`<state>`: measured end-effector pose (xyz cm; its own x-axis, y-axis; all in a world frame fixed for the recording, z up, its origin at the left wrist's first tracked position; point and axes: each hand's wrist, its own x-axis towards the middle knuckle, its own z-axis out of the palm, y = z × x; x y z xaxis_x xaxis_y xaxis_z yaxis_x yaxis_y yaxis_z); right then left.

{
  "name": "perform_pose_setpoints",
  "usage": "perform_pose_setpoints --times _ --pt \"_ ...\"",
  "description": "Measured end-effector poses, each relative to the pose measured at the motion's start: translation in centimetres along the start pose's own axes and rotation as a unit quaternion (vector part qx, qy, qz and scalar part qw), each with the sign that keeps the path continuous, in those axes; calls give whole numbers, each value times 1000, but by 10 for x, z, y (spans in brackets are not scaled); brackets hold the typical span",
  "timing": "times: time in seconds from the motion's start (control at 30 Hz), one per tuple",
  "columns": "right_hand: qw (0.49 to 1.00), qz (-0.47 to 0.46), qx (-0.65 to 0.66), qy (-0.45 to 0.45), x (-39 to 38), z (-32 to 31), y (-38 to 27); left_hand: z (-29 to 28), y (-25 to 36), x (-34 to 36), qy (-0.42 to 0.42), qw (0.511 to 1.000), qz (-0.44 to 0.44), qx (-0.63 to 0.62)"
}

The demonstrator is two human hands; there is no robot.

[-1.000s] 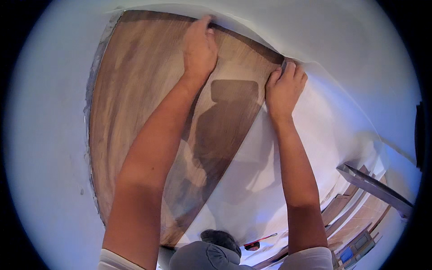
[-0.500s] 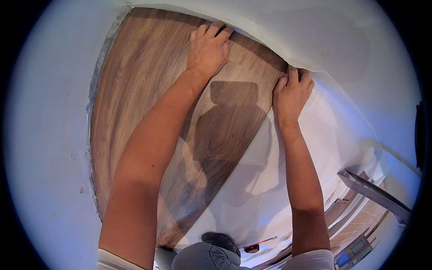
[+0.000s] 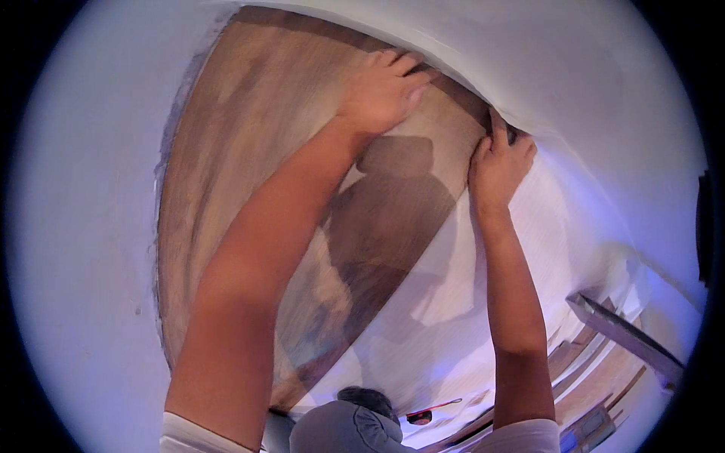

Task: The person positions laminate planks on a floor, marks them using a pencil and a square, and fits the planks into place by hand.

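My left hand (image 3: 384, 92) lies on the brown wood-look floor planks (image 3: 264, 98), close to their far end by the wall. Its fingers are spread and reach toward the far edge, with nothing visible in them. At the far right corner of the rightmost plank (image 3: 393, 241) is my right hand (image 3: 500, 167). Its index finger stretches up to the wall, while the other fingers are bent and apart. A small dark patch shows beside that index finger; whether it is a gap, a shadow or an object, I cannot tell.
White sheet underlay (image 3: 423, 325) covers the floor right of the planks. White walls (image 3: 91, 189) rise left and ahead. A tape measure (image 3: 419, 417) lies near my knee (image 3: 332, 430). A long metal bar (image 3: 623, 328) and loose plank pieces are at the right.
My left hand has slid right along the planks' far end, toward my right hand. The right hand has shifted only slightly to the right. The view is a little blurred now.
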<state>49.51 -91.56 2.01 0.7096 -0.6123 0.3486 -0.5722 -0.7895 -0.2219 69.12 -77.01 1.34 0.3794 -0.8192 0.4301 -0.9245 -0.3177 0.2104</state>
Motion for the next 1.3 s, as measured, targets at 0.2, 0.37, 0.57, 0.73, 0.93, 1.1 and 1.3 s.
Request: perform_pose_setpoints --times 0.2,0.37,0.57,0.73,0.93,1.1,1.3 --pt "1000 -18 0 19 -3 3 0 -8 -1 0 -57 998 -28 -30" --pt "999 -31 1 16 -5 2 0 -12 11 -36 -47 998 -29 -14" --pt "998 -42 -19 39 -2 12 8 -68 101 -164 -114 983 -102 -102" --pt "995 -67 -56 52 0 18 8 -142 196 -322 -163 944 -266 -109" --pt "987 -148 -58 -33 29 34 58 -246 309 -559 -36 781 -623 -28" --pt "938 -341 45 -41 -86 -1 -26 -289 415 -698 46 587 -783 203" --pt "666 -603 262 -353 -334 -154 -167 -263 410 -697 111 535 -801 245"
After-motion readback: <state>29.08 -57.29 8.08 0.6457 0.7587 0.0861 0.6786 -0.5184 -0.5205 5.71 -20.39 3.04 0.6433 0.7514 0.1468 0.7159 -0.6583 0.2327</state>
